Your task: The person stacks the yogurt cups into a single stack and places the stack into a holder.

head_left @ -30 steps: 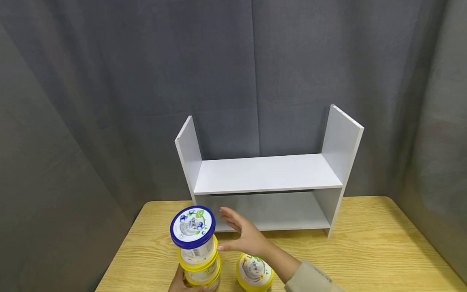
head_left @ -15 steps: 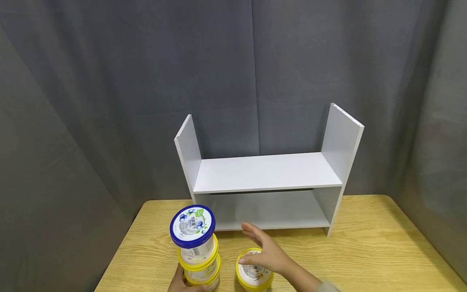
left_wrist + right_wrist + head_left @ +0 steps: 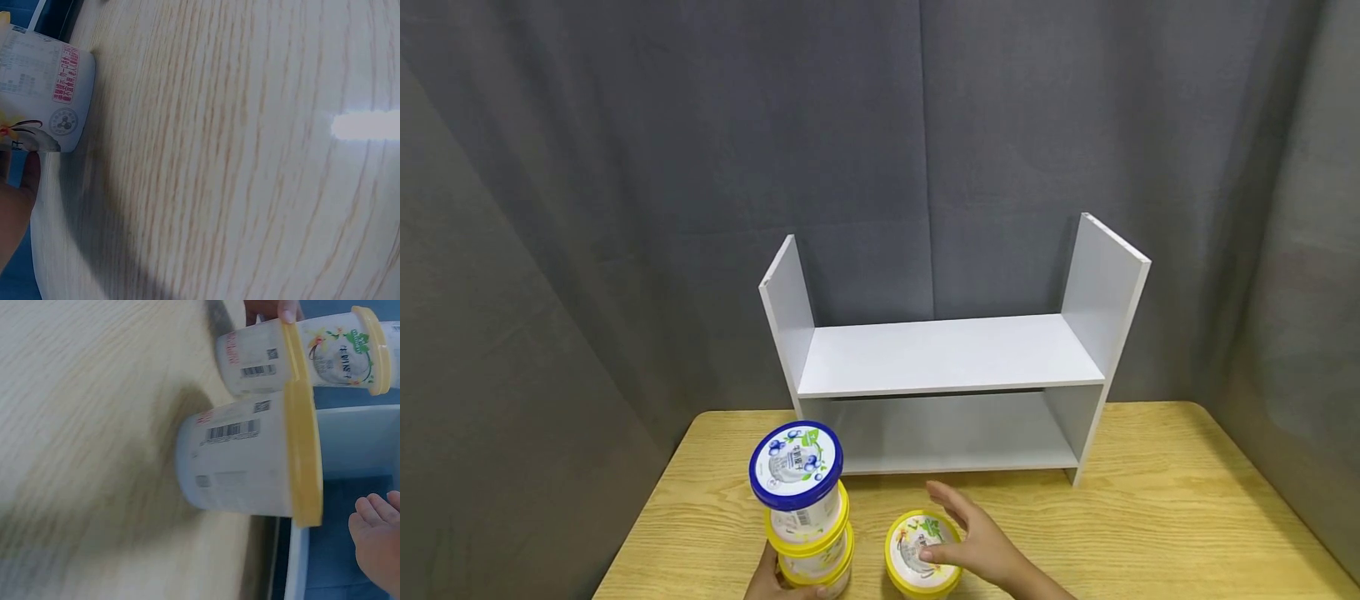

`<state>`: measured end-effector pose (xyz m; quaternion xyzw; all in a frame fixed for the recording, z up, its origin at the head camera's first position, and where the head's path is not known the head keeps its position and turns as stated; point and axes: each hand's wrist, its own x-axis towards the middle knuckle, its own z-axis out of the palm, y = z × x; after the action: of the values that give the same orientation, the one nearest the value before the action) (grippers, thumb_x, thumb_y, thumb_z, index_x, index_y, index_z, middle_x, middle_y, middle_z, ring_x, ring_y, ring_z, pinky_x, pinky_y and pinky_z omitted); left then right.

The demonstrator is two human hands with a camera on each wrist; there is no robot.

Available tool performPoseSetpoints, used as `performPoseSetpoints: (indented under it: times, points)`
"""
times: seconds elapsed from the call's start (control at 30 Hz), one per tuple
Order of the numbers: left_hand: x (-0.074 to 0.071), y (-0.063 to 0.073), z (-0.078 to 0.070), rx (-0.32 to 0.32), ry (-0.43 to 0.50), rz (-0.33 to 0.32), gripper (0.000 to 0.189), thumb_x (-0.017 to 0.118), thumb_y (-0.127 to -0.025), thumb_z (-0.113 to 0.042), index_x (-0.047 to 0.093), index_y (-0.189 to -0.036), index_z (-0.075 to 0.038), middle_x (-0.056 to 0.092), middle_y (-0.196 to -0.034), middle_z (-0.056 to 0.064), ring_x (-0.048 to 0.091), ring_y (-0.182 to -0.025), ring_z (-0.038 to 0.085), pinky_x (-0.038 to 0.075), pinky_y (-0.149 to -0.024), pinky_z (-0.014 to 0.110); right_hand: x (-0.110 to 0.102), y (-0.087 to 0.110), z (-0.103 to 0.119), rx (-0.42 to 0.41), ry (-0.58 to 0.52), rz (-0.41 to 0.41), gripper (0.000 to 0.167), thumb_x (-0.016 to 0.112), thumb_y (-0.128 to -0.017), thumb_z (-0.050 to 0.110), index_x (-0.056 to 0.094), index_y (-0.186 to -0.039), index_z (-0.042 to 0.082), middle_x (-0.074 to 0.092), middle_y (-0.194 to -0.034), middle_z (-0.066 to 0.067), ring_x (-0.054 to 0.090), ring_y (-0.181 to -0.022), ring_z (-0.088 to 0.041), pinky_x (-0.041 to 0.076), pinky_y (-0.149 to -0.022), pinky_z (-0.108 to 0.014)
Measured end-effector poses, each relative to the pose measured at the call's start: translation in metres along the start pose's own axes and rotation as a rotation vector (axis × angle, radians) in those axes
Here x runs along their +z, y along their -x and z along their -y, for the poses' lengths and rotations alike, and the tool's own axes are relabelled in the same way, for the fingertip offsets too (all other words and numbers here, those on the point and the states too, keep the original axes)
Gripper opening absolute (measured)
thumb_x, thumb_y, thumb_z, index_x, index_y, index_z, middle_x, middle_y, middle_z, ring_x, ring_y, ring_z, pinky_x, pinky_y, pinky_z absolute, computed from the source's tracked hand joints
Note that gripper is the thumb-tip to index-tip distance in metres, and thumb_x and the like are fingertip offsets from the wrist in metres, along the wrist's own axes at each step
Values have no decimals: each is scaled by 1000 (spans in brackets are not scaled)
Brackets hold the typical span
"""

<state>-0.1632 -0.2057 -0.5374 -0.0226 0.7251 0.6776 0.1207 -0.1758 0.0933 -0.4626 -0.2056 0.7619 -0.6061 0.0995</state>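
Observation:
A stack of three lidded tubs stands at the lower left in the head view. Its top tub has a blue lid with blueberries, while the two below have yellow lids. My left hand grips the bottom tub, its thumb and fingers round the side. In the left wrist view that tub shows printed text, with a finger against it. To the right, a separate yellow-lidded tub sits on the table. My right hand hovers beside and partly over its lid, fingers spread and relaxed, holding nothing.
A white two-level shelf stands at the back of the wooden table. Grey curtains hang behind and at both sides. Past the table edge, a white bin shows in the right wrist view.
My right hand has moved from beside the blue-lidded tub, rightward and down to the separate yellow-lidded tub. My left hand and the stack have stayed put.

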Motion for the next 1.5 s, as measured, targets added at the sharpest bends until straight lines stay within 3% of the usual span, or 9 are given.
performPoseSetpoints:
  times: [0.23,0.5,0.9,1.2,1.5]
  points:
    - [-1,1,-1,17,-1,14,91,77,-63,-17,16,-129,-9,38,-122,15,44,-107,28,35,-92,43,2,7,-16,79,23,-16,80,73,-69,21,29,-131,-2,27,-133,-24,18,-119,-47,17,-92,-61]
    - [0,0,-2,18,22,29,91,77,-64,-16,14,-130,-11,36,-125,14,40,-111,29,29,-95,47,4,7,-31,143,42,-7,86,74,-66,24,26,-131,-5,24,-134,-26,19,-119,-46,22,-95,-55]
    - [-1,-1,-1,18,-41,9,90,77,-63,-19,16,-129,-9,37,-123,15,40,-110,31,28,-95,48,8,11,-48,92,19,16,93,76,-64,19,18,-133,-7,19,-132,-31,13,-118,-51,21,-91,-61]
    - [0,-1,0,20,-47,-7,92,78,-61,-20,17,-128,-8,38,-122,15,42,-108,30,30,-94,46,9,11,-54,126,-22,22,96,77,-64,19,16,-135,-2,14,-133,-32,12,-117,-52,20,-90,-62]
    - [1,2,-4,20,6,9,92,77,-62,-17,16,-129,-10,38,-123,15,41,-109,29,29,-95,47,11,13,-52,134,-125,-14,97,77,-62,22,17,-135,-4,18,-132,-31,29,-115,-44,37,-91,-40]
